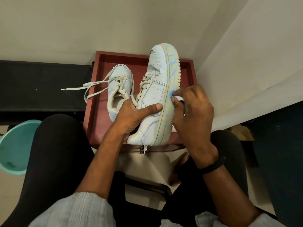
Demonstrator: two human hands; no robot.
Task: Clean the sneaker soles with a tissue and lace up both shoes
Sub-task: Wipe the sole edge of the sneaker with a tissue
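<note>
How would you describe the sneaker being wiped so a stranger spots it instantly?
Start at the red tray. Beside the upright sneaker, take the tilted sneaker the left hand grips. Only its sole wall carries blue streaks.

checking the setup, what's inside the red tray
Two sneakers: the resting sneaker sits on the red tray's floor; the left hand grips the held sneaker over it while the right hand pinches a tissue against its sole. The floor beneath them is hidden.

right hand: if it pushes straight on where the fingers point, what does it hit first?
The sole edge of the held sneaker. The right hand pinches a tissue with fingertips pointing left at that rubber sidewall, apparently already in contact, so there is no gap to cross; depth is uncertain.
</note>
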